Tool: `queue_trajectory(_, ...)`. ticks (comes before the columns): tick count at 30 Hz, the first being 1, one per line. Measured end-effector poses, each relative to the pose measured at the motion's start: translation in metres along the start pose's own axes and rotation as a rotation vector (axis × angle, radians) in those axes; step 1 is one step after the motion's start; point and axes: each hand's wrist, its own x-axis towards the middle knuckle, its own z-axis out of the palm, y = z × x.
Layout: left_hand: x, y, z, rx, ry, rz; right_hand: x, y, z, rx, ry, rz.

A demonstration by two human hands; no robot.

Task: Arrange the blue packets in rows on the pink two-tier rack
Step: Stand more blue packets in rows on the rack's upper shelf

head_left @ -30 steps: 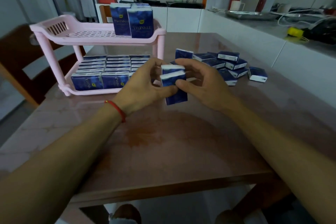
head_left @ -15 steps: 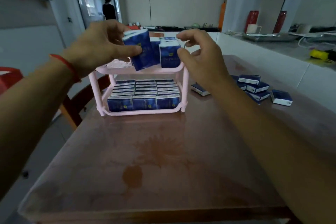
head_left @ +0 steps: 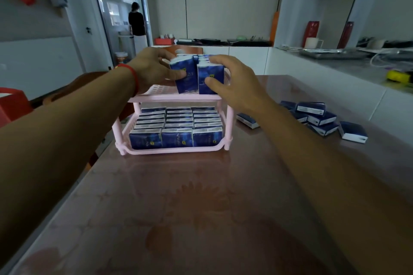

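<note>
The pink two-tier rack (head_left: 169, 98) stands on the table ahead of me. Its lower tier is filled with rows of blue packets (head_left: 176, 138). On the upper tier, my left hand (head_left: 152, 69) grips an upright, slightly tilted blue packet (head_left: 184, 78) at the front. My right hand (head_left: 234, 82) presses thumb and fingers against the neighbouring upright packet (head_left: 210, 78) at the tier's right end. More packets stand behind these two, mostly hidden. A loose heap of blue packets (head_left: 317, 118) lies on the table to the right.
The rack stands on a brown glossy table (head_left: 201, 207). A white counter (head_left: 335, 67) runs along the right, with a yellow object (head_left: 400, 76). A chair back (head_left: 183, 48) shows behind the rack. A person (head_left: 136, 22) stands far off in a doorway.
Both hands carried packets from the middle of the table up to the rack's upper tier. The left hand's packet now stands on the tier beside the right-hand one.
</note>
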Motion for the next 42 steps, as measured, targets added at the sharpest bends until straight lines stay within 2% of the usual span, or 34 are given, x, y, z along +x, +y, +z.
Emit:
queue_trajectory(2, 0.001, 0.001, 0.002, 0.003, 0.010, -0.001, -0.001, 0.000, 0.000, 0.016, 0.004, 0.004)
queue_trajectory(6, 0.002, 0.000, 0.007, 0.183, 0.029, 0.034, -0.003, 0.001, 0.003, 0.035, 0.016, -0.006)
queue_trajectory(11, -0.003, 0.006, 0.014, 0.259, -0.081, -0.012, -0.004, 0.003, 0.005, 0.085, 0.012, 0.009)
queue_trajectory(15, -0.001, 0.007, 0.016, 0.340, -0.105, -0.002, -0.007, 0.006, 0.007, 0.106, 0.006, 0.042)
queue_trajectory(19, 0.002, 0.006, 0.021, 0.341, -0.096, 0.033, -0.009, 0.009, 0.010, 0.117, 0.008, 0.067)
queue_trajectory(28, -0.008, 0.014, 0.017, 0.201, -0.161, -0.057, -0.013, 0.009, 0.009, 0.155, -0.022, 0.024)
queue_trajectory(30, -0.011, 0.016, 0.016, 0.224, -0.103, -0.034, -0.013, 0.009, 0.010, 0.127, -0.003, -0.008)
queue_trajectory(34, -0.031, 0.013, 0.026, 0.379, 0.349, 0.248, -0.016, 0.006, 0.008, 0.142, 0.018, 0.024)
queue_trajectory(35, -0.038, 0.010, 0.031, 0.360, 0.388, 0.294, -0.017, 0.005, 0.008, 0.163, 0.014, 0.040)
queue_trajectory(39, -0.050, 0.003, 0.051, 0.133, 0.214, 0.201, -0.022, 0.003, 0.009, 0.165, 0.038, 0.079)
queue_trajectory(42, -0.047, 0.003, 0.055, 0.112, 0.197, 0.184, -0.031, 0.005, 0.002, 0.123, 0.095, 0.132)
